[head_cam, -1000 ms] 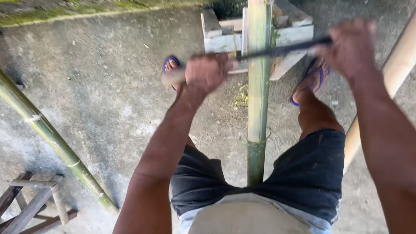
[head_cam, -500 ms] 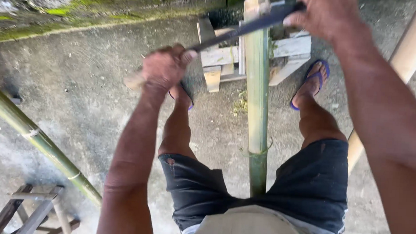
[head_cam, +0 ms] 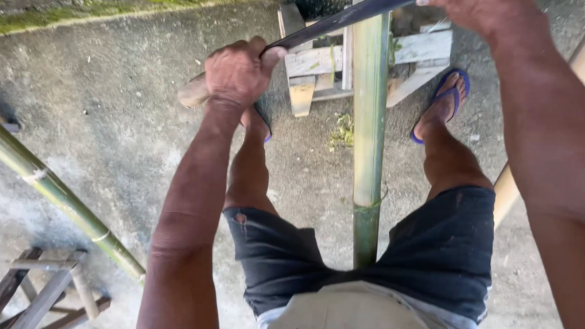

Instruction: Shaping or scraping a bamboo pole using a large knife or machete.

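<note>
The left hand (head_cam: 236,73) had its fingers wrapped tight around the wooden handle of a long dark blade (head_cam: 341,18); the right hand (head_cam: 483,11) gripped its far end. Between the two fists stood the green bamboo pole (head_cam: 368,122), probably stiff, heavy and smooth-skinned.

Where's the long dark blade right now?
In the head view, the blade lies across the upright bamboo pole, held between the left hand and right hand.
</note>
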